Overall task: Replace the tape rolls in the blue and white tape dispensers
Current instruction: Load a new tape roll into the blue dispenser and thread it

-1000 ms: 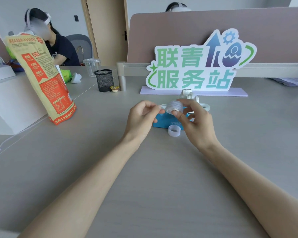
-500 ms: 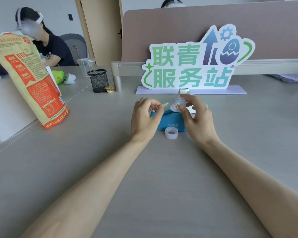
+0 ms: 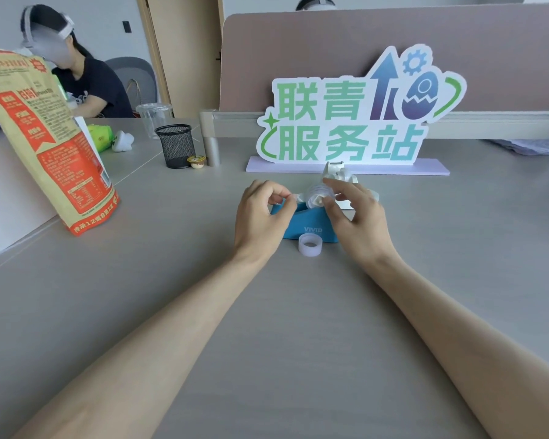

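A blue tape dispenser (image 3: 308, 224) stands on the grey desk (image 3: 267, 312) between my hands. My right hand (image 3: 355, 217) holds a clear tape roll (image 3: 317, 196) just above it. My left hand (image 3: 260, 217) pinches the loose end of the tape (image 3: 293, 197) pulled from that roll. A second small clear roll (image 3: 310, 245) lies on the desk in front of the blue dispenser. The white tape dispenser (image 3: 338, 175) stands behind my right hand, partly hidden by it.
A large green-and-white sign (image 3: 346, 128) stands behind the dispensers. At the left are a tall orange-and-tan bag (image 3: 48, 144), a black mesh pen cup (image 3: 175, 145) and a clear plastic cup (image 3: 154, 117). A person sits at the far left desk.
Both hands and the roll sank a little toward the blue dispenser. My left fingers closed on the tape end and drew it leftward from the roll.
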{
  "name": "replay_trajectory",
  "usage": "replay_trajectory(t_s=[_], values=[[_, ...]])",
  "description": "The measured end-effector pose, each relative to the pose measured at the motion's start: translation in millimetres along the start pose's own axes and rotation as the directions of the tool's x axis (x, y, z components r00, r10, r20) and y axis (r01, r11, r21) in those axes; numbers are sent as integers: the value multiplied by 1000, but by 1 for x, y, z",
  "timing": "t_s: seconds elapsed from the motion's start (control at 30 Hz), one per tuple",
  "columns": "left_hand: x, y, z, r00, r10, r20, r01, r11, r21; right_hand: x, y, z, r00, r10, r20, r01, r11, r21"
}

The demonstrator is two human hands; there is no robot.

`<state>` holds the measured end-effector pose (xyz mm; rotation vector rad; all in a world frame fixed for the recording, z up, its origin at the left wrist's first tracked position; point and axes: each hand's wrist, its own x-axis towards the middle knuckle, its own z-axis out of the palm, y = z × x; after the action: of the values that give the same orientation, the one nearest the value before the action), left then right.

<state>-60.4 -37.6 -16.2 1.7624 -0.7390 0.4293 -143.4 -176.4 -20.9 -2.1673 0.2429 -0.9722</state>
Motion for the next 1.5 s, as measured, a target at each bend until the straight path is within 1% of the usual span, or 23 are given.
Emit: replay_trajectory(t_s=[0.13, 0.27, 0.4, 0.5, 0.57, 0.67, 0.87, 1.1, 1.27, 1.37, 1.5], values=[[0, 2, -1, 1000, 7, -3, -7, 1000, -29, -2, -3, -1, 1000, 18, -18, -18, 1000, 23], [0, 1, -1, 1000, 16, 12, -16, 1000, -23, -1, -4, -2, 1000, 12, -11, -11, 999, 31], [1, -2, 0, 1000, 0, 24, 0, 1000, -13, 1, -3, -3, 999, 52, 11, -53, 995, 89], [2, -3, 1, 999, -19, 44, 19, 1000, -11, 0, -3, -2, 998, 56, 25, -58, 996, 63], [2, -3, 1, 999, -19, 50, 20, 1000, -13, -1, -5, -2, 996, 85, 25, -86, 994, 74], [1, -2, 1, 998, -17, 53, 18, 1000, -20, -2, -10, -4, 992, 126, 21, -128, 984, 125], [1, -3, 0, 998, -18, 58, 19, 1000, -17, -4, -13, -5, 990, 138, -11, -135, 979, 153], [1, -3, 1, 997, -26, 66, 28, 999, -17, -4, -10, -3, 997, 78, -29, -74, 992, 107], [0, -6, 2, 997, 25, 78, -32, 996, 85, -3, -6, -2, 994, 82, -67, -78, 994, 71], [0, -7, 3, 996, 49, 74, -57, 992, 113, -3, -7, -1, 995, 56, -86, -52, 998, 41], [-2, -5, 2, 994, 72, 79, -82, 988, 132, -4, -7, 0, 998, 2, -67, 1, 999, 46]])
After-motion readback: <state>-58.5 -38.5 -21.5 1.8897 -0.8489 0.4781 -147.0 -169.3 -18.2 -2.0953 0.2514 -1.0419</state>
